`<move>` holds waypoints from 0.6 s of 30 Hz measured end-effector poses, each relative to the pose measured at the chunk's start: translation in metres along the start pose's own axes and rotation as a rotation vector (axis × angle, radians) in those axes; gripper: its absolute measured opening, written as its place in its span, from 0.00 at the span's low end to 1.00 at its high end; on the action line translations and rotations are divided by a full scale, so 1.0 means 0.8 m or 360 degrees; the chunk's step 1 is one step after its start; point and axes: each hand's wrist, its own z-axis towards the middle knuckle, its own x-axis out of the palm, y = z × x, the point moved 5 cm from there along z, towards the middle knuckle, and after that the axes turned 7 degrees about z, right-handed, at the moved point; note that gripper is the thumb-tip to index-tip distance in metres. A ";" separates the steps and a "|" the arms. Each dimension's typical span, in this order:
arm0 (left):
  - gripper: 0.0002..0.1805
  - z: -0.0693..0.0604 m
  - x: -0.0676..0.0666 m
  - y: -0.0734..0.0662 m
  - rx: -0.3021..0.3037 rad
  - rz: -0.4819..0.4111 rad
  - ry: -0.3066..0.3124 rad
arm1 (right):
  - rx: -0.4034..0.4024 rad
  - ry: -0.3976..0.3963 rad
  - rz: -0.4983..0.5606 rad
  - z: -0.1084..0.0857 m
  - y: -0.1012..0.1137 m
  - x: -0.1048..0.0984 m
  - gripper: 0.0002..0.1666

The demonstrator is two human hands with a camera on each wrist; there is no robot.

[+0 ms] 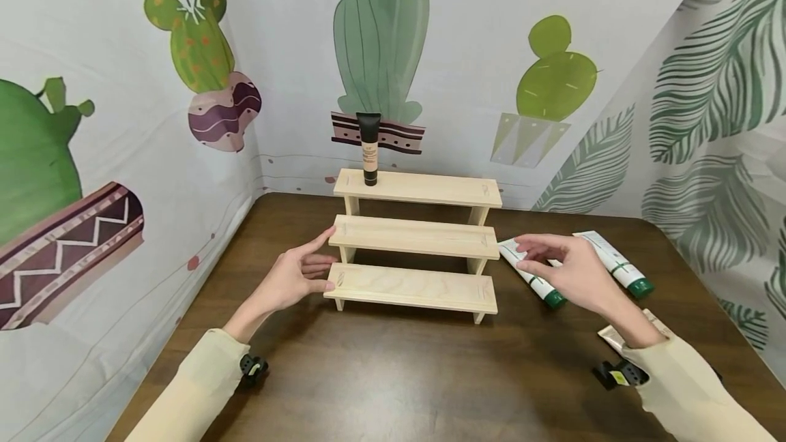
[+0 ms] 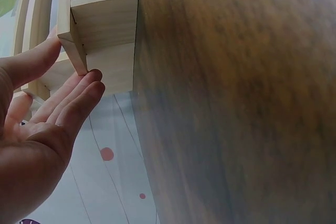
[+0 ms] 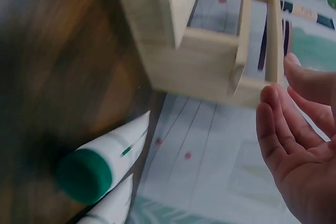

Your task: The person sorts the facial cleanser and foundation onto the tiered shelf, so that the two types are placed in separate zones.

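Note:
A three-tier wooden display stand point(image 1: 411, 234) stands on the table. My left hand point(image 1: 293, 275) touches its left end, index fingertip at the middle tier and thumb at the bottom tier; the left wrist view has the fingers point(image 2: 79, 95) fairly straight against the board's end. A black-capped tube with a peach-coloured body point(image 1: 370, 152) stands upright on the top tier, near the left. My right hand point(image 1: 568, 264) holds nothing, its fingers loosely bent right of the stand. It partly hides a white tube with a green cap point(image 1: 514, 252); a similar white tube point(image 1: 620, 266) lies beyond.
A pale tube point(image 1: 613, 341) lies partly covered by the right forearm. The brown wooden table point(image 1: 393, 374) is bordered by a white cloth backdrop point(image 1: 295, 33) printed with cacti and leaves. Each wrist carries a small black camera point(image 1: 253, 368).

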 end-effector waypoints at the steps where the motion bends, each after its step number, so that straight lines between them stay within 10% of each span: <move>1: 0.58 0.000 0.000 0.000 0.0000 0.0000 0.0000 | 0.0005 -0.0008 0.0001 -0.004 -0.004 -0.003 0.21; 18: 0.58 -0.001 0.000 -0.003 -0.0005 -0.0027 0.0011 | 0.0136 -0.0087 -0.0214 -0.071 -0.069 -0.049 0.16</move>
